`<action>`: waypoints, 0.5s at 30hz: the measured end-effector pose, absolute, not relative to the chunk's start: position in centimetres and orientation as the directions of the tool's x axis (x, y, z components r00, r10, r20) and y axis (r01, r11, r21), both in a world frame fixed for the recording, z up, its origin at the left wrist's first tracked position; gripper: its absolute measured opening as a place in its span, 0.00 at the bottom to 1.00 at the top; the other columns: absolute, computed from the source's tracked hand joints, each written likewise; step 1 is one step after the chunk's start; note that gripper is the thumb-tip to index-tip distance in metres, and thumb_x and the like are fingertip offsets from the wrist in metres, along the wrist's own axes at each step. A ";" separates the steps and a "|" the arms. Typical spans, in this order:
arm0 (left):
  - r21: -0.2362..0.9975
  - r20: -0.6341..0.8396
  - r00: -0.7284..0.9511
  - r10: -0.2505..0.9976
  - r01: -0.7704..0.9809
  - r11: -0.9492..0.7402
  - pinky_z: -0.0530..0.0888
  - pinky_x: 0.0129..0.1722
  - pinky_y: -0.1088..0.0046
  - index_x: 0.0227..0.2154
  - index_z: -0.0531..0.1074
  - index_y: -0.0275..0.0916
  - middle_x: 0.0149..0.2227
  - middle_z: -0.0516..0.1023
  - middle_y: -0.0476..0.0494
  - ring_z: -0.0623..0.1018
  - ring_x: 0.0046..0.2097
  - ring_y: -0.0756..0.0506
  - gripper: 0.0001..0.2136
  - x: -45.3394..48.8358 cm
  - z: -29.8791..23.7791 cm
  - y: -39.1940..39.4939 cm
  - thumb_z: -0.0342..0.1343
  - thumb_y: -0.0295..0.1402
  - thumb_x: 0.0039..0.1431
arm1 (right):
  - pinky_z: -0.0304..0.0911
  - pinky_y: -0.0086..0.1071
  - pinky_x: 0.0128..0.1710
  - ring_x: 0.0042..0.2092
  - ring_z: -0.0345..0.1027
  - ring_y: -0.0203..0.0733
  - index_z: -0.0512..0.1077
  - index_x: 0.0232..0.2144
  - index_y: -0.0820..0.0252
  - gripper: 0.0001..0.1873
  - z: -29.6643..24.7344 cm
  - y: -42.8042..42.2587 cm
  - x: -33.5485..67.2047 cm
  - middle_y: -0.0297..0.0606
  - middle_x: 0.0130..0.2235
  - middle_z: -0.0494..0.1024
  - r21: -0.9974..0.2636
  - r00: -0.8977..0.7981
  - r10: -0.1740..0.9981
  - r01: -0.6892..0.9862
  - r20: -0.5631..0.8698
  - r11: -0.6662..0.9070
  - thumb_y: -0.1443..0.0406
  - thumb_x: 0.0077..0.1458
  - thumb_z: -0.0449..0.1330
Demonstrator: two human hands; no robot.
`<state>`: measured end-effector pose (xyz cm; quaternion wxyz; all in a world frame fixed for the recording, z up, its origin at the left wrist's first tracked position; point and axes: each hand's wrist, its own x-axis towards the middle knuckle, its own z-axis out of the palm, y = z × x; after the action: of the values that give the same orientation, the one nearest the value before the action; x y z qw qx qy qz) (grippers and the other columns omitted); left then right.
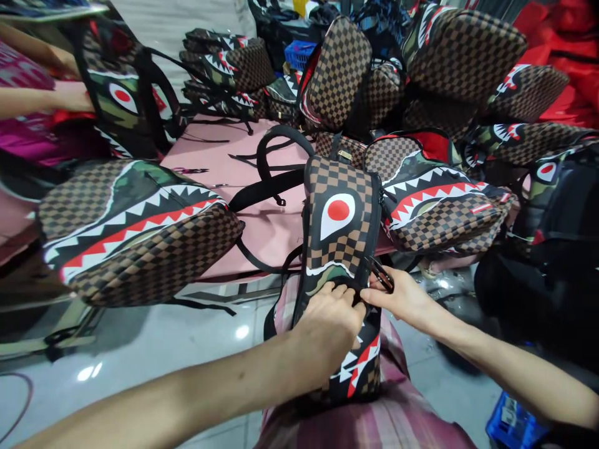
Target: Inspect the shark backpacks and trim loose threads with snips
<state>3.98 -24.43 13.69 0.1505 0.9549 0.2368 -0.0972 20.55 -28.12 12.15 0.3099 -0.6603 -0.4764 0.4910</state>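
A brown checkered backpack (339, 224) with a shark-mouth print and a red-and-white eye stands on my lap, leaning against the pink table (219, 156). My left hand (330, 321) presses on its front, fingers curled over the fabric near the side seam. My right hand (402, 296) pinches the same seam at the bag's right edge and holds small dark snips (381, 274) whose tips point up along the seam. The two hands touch at the fingertips.
Matching shark-print backpacks lie around: one large at the left (135, 231), one at the right (440, 199), several piled at the back (421, 68). Another person's arms (42, 100) hold a bag at the far left. Blue crates sit on the floor at lower right (512, 421).
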 end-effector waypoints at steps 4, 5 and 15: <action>0.181 -0.289 0.864 0.412 0.472 -0.863 0.66 0.50 0.56 0.46 0.70 0.31 0.46 0.74 0.30 0.73 0.49 0.35 0.27 4.8 13.4 -24.7 0.65 0.38 0.43 | 0.45 0.24 0.17 0.19 0.46 0.26 0.58 0.20 0.59 0.09 11.9 -27.7 20.2 0.24 0.19 0.58 -0.910 0.029 0.928 0.185 -0.372 -0.371 0.67 0.40 0.58; 0.173 -0.293 0.864 0.409 0.469 -0.866 0.66 0.50 0.55 0.47 0.69 0.30 0.46 0.74 0.29 0.73 0.49 0.35 0.27 5.1 13.3 -24.7 0.65 0.38 0.44 | 0.44 0.25 0.17 0.19 0.45 0.26 0.58 0.19 0.59 0.09 11.8 -27.7 20.2 0.24 0.19 0.57 -0.918 0.014 0.928 0.142 -0.372 -0.370 0.67 0.40 0.57; 0.720 -0.023 0.845 0.535 0.385 -0.577 0.59 0.57 0.58 0.26 0.75 0.40 0.32 0.79 0.48 0.75 0.38 0.46 0.14 -0.5 14.7 -19.4 0.48 0.39 0.58 | 0.49 0.26 0.19 0.23 0.56 0.30 0.72 0.38 0.63 0.19 9.9 -26.6 23.7 0.37 0.32 0.76 -0.960 0.187 0.967 0.188 -0.172 -0.207 0.57 0.46 0.61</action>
<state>-0.49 -19.42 14.66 0.3789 0.8825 0.2605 0.0988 23.70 -26.57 9.89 0.4357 -0.6352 -0.4546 0.4473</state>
